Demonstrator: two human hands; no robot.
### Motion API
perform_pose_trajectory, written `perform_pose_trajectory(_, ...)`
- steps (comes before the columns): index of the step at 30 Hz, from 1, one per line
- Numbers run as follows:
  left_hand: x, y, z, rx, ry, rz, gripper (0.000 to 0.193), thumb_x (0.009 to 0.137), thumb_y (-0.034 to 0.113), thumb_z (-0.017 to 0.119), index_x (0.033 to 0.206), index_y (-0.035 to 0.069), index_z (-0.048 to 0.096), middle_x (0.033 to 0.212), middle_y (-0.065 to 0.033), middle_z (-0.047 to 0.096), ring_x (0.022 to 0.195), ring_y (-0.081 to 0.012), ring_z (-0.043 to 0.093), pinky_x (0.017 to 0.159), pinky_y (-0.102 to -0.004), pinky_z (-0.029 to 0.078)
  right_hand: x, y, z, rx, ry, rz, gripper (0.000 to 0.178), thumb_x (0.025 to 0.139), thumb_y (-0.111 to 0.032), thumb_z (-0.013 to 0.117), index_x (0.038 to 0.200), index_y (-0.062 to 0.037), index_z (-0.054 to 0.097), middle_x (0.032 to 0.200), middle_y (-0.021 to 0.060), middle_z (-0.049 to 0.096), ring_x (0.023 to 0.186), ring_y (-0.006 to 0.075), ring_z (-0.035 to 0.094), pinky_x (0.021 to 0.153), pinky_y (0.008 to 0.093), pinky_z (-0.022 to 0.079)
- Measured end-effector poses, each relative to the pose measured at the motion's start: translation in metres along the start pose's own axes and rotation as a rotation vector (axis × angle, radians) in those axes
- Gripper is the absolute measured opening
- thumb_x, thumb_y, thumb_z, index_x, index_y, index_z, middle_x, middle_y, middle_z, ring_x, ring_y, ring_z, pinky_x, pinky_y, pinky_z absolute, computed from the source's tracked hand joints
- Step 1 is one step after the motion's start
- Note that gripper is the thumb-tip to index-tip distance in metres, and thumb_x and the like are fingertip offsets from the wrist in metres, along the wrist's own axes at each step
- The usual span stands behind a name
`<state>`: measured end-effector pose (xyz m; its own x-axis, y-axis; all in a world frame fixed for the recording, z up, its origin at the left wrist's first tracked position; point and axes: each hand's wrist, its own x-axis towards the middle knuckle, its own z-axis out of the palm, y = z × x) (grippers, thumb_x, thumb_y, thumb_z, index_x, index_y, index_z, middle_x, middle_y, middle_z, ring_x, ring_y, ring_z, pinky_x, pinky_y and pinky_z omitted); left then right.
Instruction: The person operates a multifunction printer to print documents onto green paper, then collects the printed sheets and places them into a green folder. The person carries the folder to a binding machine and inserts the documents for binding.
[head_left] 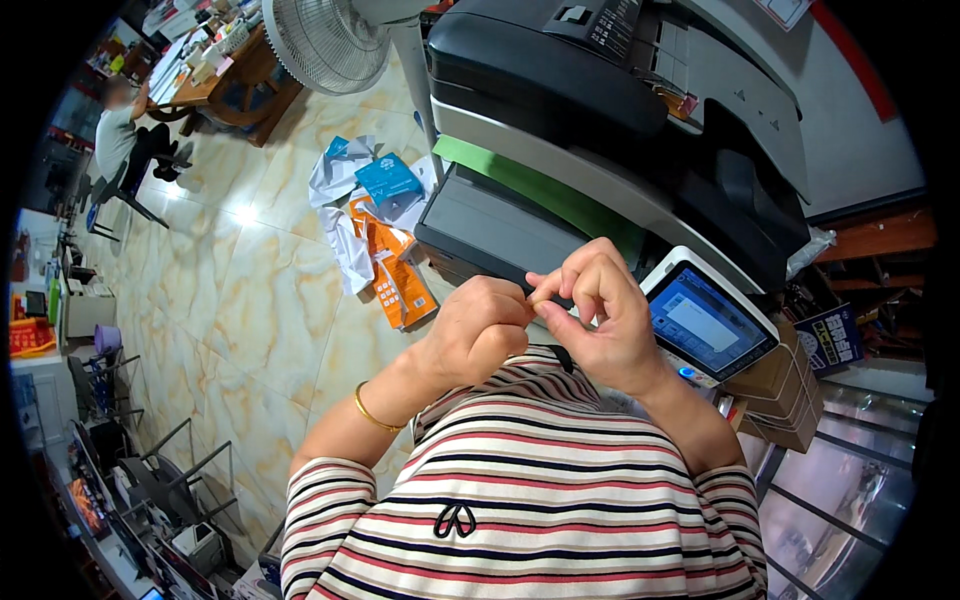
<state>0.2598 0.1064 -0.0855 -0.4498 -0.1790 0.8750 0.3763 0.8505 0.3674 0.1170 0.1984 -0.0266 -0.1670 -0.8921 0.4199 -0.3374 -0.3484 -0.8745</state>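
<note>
My left hand (480, 328) is curled closed in front of my striped shirt, a gold bangle (376, 408) on its wrist. My right hand (603, 318) meets it, thumb and forefinger pinched against the left fingertips. Whatever lies between the fingers, if anything, is too small to make out. Just beyond the hands stands a large copier (560, 130) with a green sheet (540, 190) in its output slot. Its tilted touch screen (710, 322), lit blue, is close to the right of my right hand.
Crumpled white paper with blue and orange packaging (400, 285) lies on the marbled floor (250, 300) beside the copier. A white fan (330, 40) stands at the back. Tied cardboard boxes (785, 395) are at right. Another person (118, 135) sits far left near a wooden table (230, 85).
</note>
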Motion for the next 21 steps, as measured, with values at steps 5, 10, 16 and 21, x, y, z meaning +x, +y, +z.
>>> perform_pose_trajectory(5, 0.0036, -0.0009, 0.0006, 0.035, 0.035, 0.014, 0.019, 0.067, 0.006, 0.065, 0.075, 0.004, 0.047, 0.084, -0.0097, 0.052, 0.08, -0.0275, 0.058, 0.066, -0.0349, 0.049, 0.0005, 0.0, 0.0006, -0.056, 0.003, -0.027, 0.034, 0.069, 0.017, 0.064, 0.07, -0.0049, 0.038, 0.084, 0.0095, 0.047, 0.075, 0.0155, 0.059, 0.08, 0.0326, 0.057)
perform_pose_trajectory(10, 0.0022, -0.0011, 0.0002, 0.053, 0.007, 0.015, 0.019, 0.067, 0.005, 0.064, 0.075, 0.004, 0.047, 0.083, -0.0099, 0.051, 0.081, -0.0273, 0.058, 0.065, -0.0338, 0.049, -0.0003, 0.0009, 0.0013, -0.1, 0.01, -0.075, 0.034, 0.069, 0.017, 0.065, 0.07, -0.0047, 0.038, 0.084, 0.0094, 0.048, 0.075, 0.0167, 0.059, 0.079, 0.0339, 0.057)
perform_pose_trajectory(16, 0.0, -0.0039, 0.0007, -0.024, 0.006, 0.034, 0.02, 0.067, 0.006, 0.064, 0.075, 0.004, 0.047, 0.082, -0.0097, 0.05, 0.077, -0.0271, 0.058, 0.061, -0.0345, 0.05, -0.0044, 0.0051, 0.0021, -0.093, 0.004, -0.098, 0.035, 0.074, 0.017, 0.061, 0.07, -0.0067, 0.035, 0.088, 0.0071, 0.042, 0.084, 0.0181, 0.064, 0.086, 0.0418, 0.055)
perform_pose_trajectory(21, 0.0084, -0.0021, 0.0069, 0.037, 0.114, -0.042, 0.043, 0.066, -0.017, 0.07, 0.082, 0.009, 0.039, 0.083, -0.0065, 0.046, 0.076, -0.0227, 0.057, 0.057, -0.0304, 0.046, -0.0027, 0.0025, 0.0053, -0.093, 0.097, -0.174, 0.036, 0.073, 0.015, 0.064, 0.071, -0.0066, 0.036, 0.087, 0.0079, 0.045, 0.083, 0.0198, 0.065, 0.083, 0.039, 0.057)
